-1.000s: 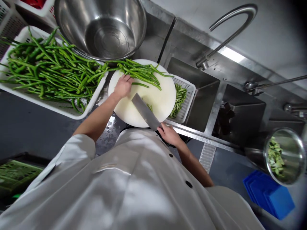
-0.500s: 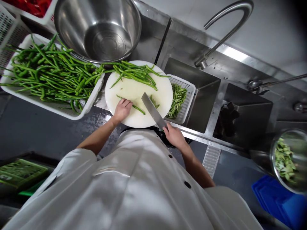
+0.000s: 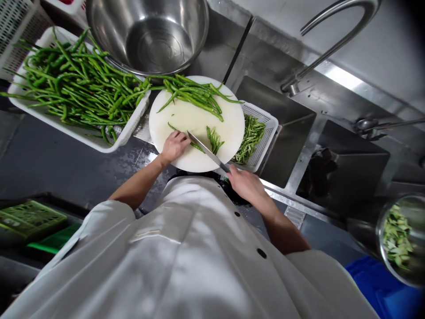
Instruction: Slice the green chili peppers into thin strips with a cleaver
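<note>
On a round white cutting board (image 3: 195, 166), my left hand (image 3: 175, 146) is closed over a long green chili pepper (image 3: 171, 126), its fingers bent. My right hand (image 3: 245, 182) grips the handle of a kitchen knife (image 3: 210, 153). The blade lies slantwise over the pepper, its tip close to my left fingertips. Cut green pieces (image 3: 215, 140) lie just behind the blade. A bunch of whole green chili peppers (image 3: 195, 94) rests along the board's far side.
A white basket (image 3: 131, 126) heaped with long green peppers stands at left, beside a large steel bowl (image 3: 166, 40). Another white basket (image 3: 270, 126) right of the board holds cut pieces. Beyond are sink basins (image 3: 292, 119) under a tap (image 3: 318, 62). A pot (image 3: 381, 248) contains pale green pieces.
The knife has moved left over the pepper, close to my left fingers. The cut pieces are now more spread out behind the blade. The whole view has shifted slightly.
</note>
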`<act>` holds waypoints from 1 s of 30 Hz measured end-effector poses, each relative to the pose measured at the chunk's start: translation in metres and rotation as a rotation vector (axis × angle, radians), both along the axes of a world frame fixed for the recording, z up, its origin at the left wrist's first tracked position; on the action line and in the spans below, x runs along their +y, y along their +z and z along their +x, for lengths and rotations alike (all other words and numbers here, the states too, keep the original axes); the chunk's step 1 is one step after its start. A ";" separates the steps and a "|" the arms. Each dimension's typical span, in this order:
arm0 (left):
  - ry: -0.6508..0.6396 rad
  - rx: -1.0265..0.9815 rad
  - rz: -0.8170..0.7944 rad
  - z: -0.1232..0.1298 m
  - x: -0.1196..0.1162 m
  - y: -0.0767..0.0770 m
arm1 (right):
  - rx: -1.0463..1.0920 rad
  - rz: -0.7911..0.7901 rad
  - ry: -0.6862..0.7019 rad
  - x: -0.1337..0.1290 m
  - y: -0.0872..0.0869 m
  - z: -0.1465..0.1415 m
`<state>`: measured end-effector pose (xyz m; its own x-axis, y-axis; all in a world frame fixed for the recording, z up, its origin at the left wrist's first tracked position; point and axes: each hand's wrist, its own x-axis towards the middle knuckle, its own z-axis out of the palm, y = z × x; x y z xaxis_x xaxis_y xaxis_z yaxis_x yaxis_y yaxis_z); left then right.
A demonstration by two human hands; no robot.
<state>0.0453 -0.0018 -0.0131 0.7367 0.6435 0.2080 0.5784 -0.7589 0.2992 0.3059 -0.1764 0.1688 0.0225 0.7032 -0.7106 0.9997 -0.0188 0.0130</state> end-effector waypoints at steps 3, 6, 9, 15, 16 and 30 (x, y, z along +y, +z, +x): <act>0.014 -0.014 0.002 0.001 -0.001 0.000 | 0.047 0.007 0.002 0.016 -0.010 -0.002; 0.016 -0.033 -0.013 0.001 -0.002 -0.001 | 0.087 0.024 0.007 0.022 -0.012 0.001; 0.007 -0.038 -0.008 0.000 -0.003 -0.001 | 0.110 0.027 -0.003 0.025 -0.011 0.001; 0.023 -0.064 -0.044 0.000 -0.004 0.003 | 0.157 0.015 -0.023 0.037 -0.016 -0.006; 0.029 -0.069 -0.059 0.000 -0.005 0.003 | 0.170 0.017 -0.024 0.038 -0.016 -0.007; 0.023 -0.115 -0.094 -0.003 -0.008 0.004 | 0.281 0.068 -0.116 0.060 -0.034 -0.033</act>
<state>0.0419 -0.0097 -0.0092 0.6960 0.6808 0.2284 0.5533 -0.7111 0.4338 0.2731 -0.1165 0.1344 -0.0852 0.7535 -0.6519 0.9553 -0.1243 -0.2684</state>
